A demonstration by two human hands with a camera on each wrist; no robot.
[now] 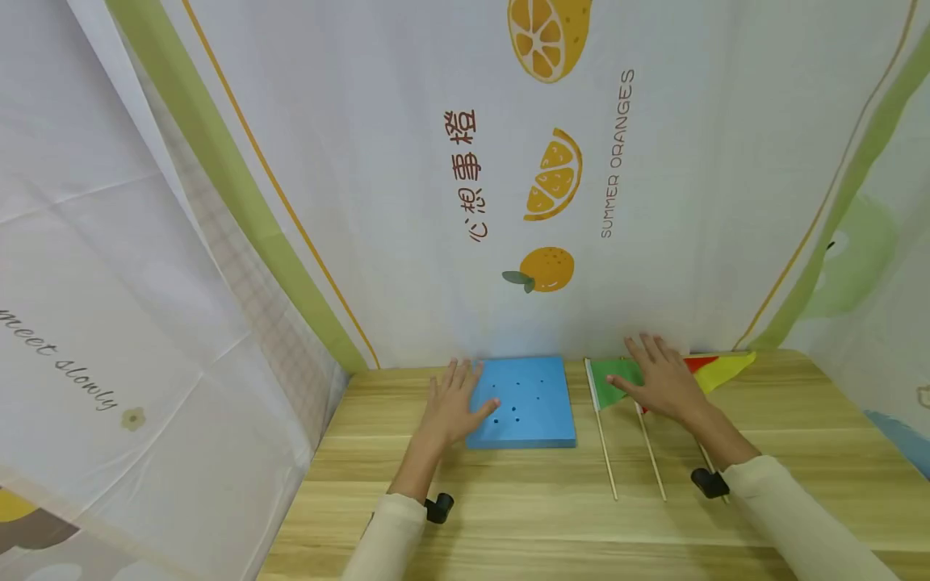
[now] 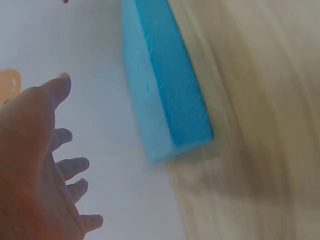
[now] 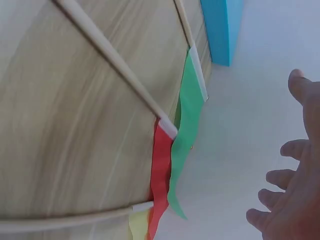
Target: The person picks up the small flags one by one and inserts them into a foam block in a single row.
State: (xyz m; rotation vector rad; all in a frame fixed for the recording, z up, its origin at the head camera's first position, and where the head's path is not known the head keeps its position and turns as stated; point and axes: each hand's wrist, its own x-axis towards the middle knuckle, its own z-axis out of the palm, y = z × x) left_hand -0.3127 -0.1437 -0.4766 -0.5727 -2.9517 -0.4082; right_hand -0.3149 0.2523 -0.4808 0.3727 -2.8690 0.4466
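Note:
A flat blue foam block point(image 1: 538, 415) with several small holes in its top lies near the back of the table. My left hand point(image 1: 452, 403) is over its left edge, fingers spread; the left wrist view shows this hand apart from the block point(image 2: 175, 75). To the right lie three small flags on thin wooden sticks: a green flag point(image 1: 606, 383), a red flag point(image 3: 161, 170) and a yellow flag point(image 1: 726, 371). Above them my right hand point(image 1: 667, 387) is spread, hiding part of the red and green cloth. Neither hand holds anything.
The wooden table point(image 1: 508, 516) ends at a white cloth point(image 1: 363, 202) printed with oranges, which hangs along its back. More printed cloth point(image 1: 109, 282) hangs at the left side. A black wrist mount point(image 1: 710, 482) sits by the right cuff, close above one flag stick.

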